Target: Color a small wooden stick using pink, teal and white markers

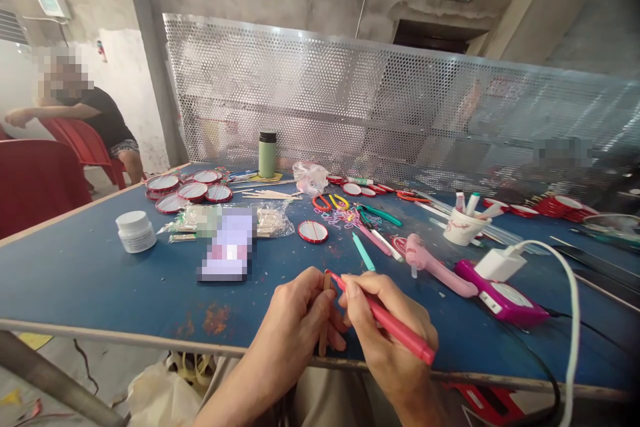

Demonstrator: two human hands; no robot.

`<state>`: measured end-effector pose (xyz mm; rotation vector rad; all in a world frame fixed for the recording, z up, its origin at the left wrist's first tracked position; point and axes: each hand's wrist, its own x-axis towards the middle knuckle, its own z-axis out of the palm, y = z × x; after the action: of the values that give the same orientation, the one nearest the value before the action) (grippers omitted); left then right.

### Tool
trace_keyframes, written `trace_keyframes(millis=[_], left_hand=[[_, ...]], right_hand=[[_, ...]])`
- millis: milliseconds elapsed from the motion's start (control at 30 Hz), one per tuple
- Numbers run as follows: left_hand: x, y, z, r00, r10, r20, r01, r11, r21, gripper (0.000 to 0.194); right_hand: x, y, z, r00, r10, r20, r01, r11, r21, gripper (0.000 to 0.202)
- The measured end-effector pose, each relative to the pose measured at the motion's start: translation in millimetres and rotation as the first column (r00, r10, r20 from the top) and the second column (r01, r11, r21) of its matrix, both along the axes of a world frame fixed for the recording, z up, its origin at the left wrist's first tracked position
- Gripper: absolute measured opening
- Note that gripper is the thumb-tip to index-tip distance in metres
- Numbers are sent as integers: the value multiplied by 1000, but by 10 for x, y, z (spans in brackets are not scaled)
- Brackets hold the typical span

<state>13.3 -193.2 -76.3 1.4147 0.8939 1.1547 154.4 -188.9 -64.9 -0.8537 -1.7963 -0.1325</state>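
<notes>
Close to the table's front edge, my left hand (299, 310) is closed around a thin wooden craft stick (323, 340), held roughly upright. My right hand (387, 340) grips a red marker (400, 329) like a pen. The marker's tip meets the top end of the stick, which looks reddish there. Beyond my hands lie a turquoise marker (363, 252) and a small round white disc with a red rim (313, 232). A pink marker (375, 240) rests a little farther right.
A phone (229, 243), a white jar (135, 232) and bagged sticks (275, 219) are on the left. Rimmed discs (193, 192), a green bottle (267, 155) and pliers (380, 215) stand farther back. Rightward are a pink tool (443, 270), power strip (510, 297), cable (574, 320) and cup (463, 227).
</notes>
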Motion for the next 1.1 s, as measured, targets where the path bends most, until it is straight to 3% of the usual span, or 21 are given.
trace_keyframes(millis=[533,733,967,1100], left_hand=[[4,38,-29,1000,-16,23,16,1000,-13,29],[-2,70,-66,1000,-23,5,23,1000,6,35],[-4,64,-52,997,-37,71,35,999,36,36],[-3,89,-50,993,-52,103,50,998,26,37]], right_hand=[[18,16,-30,997,-22,-70,18,998,-58,19],[19,16,-45,982,65,-180,-85,991,-107,20],[35,51,-50,918,196,-344,-279,937,-210,21],[35,100,-67,896,208,-391,-317,919,-236,23]])
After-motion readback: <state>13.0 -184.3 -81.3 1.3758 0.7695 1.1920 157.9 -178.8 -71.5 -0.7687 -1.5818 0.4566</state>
